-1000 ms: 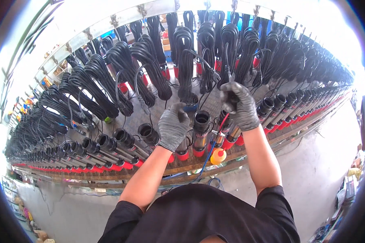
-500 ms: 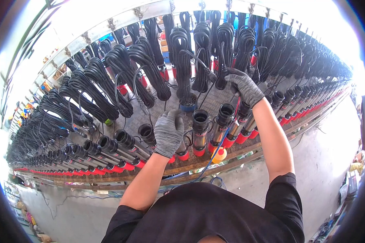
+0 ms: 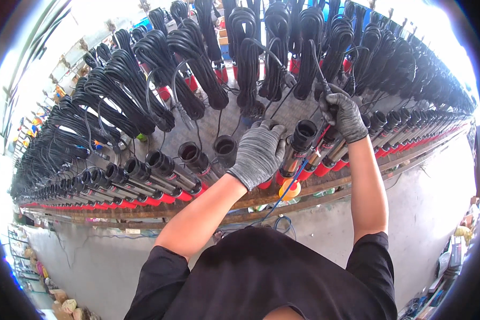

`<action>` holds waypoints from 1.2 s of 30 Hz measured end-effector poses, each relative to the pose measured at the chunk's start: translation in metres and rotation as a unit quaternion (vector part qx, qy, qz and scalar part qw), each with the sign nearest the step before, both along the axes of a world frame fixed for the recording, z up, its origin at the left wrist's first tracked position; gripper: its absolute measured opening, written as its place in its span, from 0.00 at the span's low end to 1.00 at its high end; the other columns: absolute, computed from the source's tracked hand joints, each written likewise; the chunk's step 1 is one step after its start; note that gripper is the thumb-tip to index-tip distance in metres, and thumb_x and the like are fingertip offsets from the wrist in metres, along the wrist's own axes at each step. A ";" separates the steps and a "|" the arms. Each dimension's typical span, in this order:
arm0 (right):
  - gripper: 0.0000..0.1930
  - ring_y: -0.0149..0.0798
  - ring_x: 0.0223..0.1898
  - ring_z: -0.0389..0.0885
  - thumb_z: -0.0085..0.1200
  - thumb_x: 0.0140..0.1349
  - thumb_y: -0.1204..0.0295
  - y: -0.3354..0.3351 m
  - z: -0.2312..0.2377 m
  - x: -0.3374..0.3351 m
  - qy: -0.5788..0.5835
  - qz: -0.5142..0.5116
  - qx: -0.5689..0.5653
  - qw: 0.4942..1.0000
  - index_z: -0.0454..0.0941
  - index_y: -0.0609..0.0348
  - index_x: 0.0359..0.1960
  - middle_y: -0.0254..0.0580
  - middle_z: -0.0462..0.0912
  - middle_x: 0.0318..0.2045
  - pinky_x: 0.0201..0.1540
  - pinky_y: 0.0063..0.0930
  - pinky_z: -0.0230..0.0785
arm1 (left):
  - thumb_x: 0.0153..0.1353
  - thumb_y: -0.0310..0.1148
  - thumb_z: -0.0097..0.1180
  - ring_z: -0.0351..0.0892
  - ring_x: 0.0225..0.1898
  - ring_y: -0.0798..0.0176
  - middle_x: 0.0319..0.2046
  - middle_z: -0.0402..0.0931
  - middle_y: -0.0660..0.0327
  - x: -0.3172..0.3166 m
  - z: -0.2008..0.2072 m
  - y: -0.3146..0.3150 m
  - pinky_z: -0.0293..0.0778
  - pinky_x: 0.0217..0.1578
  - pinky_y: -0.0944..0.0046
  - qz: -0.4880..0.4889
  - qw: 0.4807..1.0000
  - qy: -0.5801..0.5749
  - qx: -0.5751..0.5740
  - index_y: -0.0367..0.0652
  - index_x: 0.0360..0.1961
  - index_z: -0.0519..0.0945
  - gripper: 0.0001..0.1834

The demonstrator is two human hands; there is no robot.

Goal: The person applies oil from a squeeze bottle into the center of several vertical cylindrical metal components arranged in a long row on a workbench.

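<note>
A row of tubular pumps [image 3: 302, 137] with black open tops, silver bodies and red ends stands along the bench edge. My left hand [image 3: 257, 153], in a grey knit glove, is closed over the top of one of them and hides most of it. To the right, my gloved right hand [image 3: 346, 114] pinches the black plug end of a cable [image 3: 321, 78] hanging from a coil. Below that hand, a red wire and a blue wire [image 3: 288, 188] run past the pumps. Coiled black cables [image 3: 244, 58] hang in front of both hands.
A yellow-and-orange ball-like object [image 3: 289, 189] hangs at the bench's wooden edge [image 3: 240, 208]. Many more pumps and coils stretch away to both sides. Grey floor [image 3: 325, 234] lies on the near side, with a blue loop of hose or wire on it.
My left hand has moved right, onto the neighbouring pump's top. My right hand has come slightly lower and right, drawing the cable's plug end with it. The view has shifted a little.
</note>
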State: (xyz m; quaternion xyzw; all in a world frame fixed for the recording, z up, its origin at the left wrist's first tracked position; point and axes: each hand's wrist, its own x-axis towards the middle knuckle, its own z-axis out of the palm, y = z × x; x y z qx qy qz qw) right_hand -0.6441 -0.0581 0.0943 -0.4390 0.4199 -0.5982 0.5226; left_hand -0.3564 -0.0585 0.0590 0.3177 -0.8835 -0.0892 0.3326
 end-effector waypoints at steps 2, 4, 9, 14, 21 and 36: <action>0.21 0.27 0.19 0.75 0.55 0.61 0.69 0.001 -0.005 -0.002 -0.006 -0.003 -0.011 1.000 0.79 0.64 0.56 0.36 0.82 0.29 0.19 0.20 0.64 | 0.63 0.32 0.60 0.81 0.44 0.40 0.45 0.81 0.48 0.001 -0.002 0.010 0.77 0.45 0.44 0.002 1.000 -0.010 0.016 0.42 0.48 0.82 0.13; 0.21 0.28 0.20 0.75 0.53 0.59 0.70 0.005 -0.004 -0.004 -0.007 -0.002 -0.019 1.000 0.79 0.64 0.54 0.40 0.84 0.32 0.19 0.20 0.66 | 0.61 0.33 0.62 0.81 0.41 0.41 0.42 0.80 0.49 0.010 0.003 0.032 0.77 0.42 0.44 -0.047 0.999 -0.017 0.020 0.43 0.44 0.82 0.11; 0.22 0.29 0.21 0.76 0.50 0.55 0.72 0.003 -0.009 -0.008 -0.016 0.022 -0.034 0.999 0.79 0.64 0.53 0.39 0.83 0.32 0.20 0.19 0.66 | 0.55 0.31 0.67 0.83 0.34 0.46 0.35 0.81 0.56 0.039 -0.012 0.084 0.78 0.34 0.49 -0.084 0.996 0.003 0.016 0.46 0.36 0.81 0.09; 0.30 0.24 0.20 0.75 0.60 0.65 0.66 0.004 -0.006 0.001 -0.002 -0.039 -0.028 0.999 0.75 0.65 0.68 0.36 0.83 0.32 0.18 0.15 0.60 | 0.53 0.29 0.70 0.83 0.34 0.48 0.35 0.82 0.57 0.044 -0.026 0.096 0.78 0.34 0.50 -0.083 0.995 0.049 0.010 0.45 0.36 0.80 0.11; 0.16 0.26 0.16 0.72 0.58 0.57 0.74 -0.004 -0.021 -0.023 0.003 -0.034 -0.040 0.999 0.83 0.66 0.48 0.45 0.87 0.35 0.16 0.16 0.62 | 0.54 0.29 0.69 0.83 0.34 0.49 0.34 0.81 0.59 0.034 -0.032 0.090 0.78 0.33 0.50 -0.051 0.997 0.064 -0.015 0.46 0.36 0.80 0.11; 0.18 0.26 0.33 0.83 0.60 0.71 0.60 -0.010 -0.043 -0.062 0.008 -0.054 0.010 0.998 0.86 0.60 0.54 0.38 0.90 0.41 0.33 0.18 0.72 | 0.54 0.30 0.70 0.85 0.38 0.47 0.39 0.84 0.54 0.035 -0.028 0.100 0.80 0.37 0.50 -0.045 0.995 0.075 0.042 0.44 0.38 0.83 0.11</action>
